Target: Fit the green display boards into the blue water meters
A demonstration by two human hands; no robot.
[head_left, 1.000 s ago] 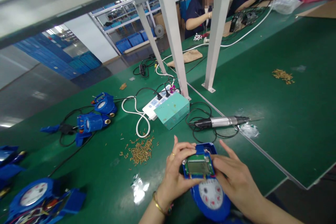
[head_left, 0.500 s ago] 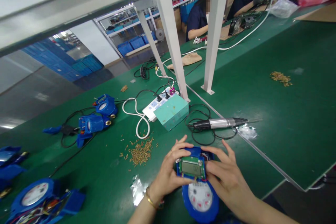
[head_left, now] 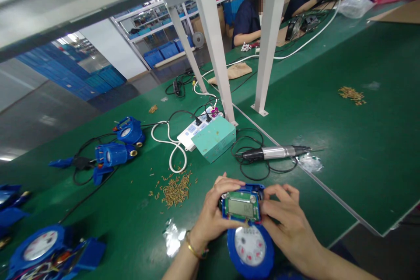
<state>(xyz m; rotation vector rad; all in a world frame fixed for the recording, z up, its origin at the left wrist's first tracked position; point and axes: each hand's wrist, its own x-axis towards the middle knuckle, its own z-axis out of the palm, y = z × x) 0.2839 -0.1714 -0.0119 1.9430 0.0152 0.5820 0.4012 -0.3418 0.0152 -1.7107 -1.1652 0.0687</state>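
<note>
A blue water meter (head_left: 251,247) lies on the green bench in front of me, round white dial toward me. A green circuit board with a grey LCD screen (head_left: 241,206) sits in its open blue housing. My left hand (head_left: 213,214) grips the left side of the housing, fingers curled over the board's top edge. From the right, my right hand (head_left: 288,223) closes on the housing, fingertips bent at the board's corner. Both hands hold the meter together.
An electric screwdriver (head_left: 275,153) with coiled black cable lies beyond the meter. A teal power box (head_left: 215,138) and white power strip (head_left: 192,130) stand by a white post (head_left: 216,52). Brass screws (head_left: 175,190) are heaped left. More blue meters (head_left: 113,153) (head_left: 42,249) lie left. Other people work at the far end.
My right hand's fingers have curled from stretched out to bent round the housing's right corner. The meter shifted slightly left between the earliest frame and now.
</note>
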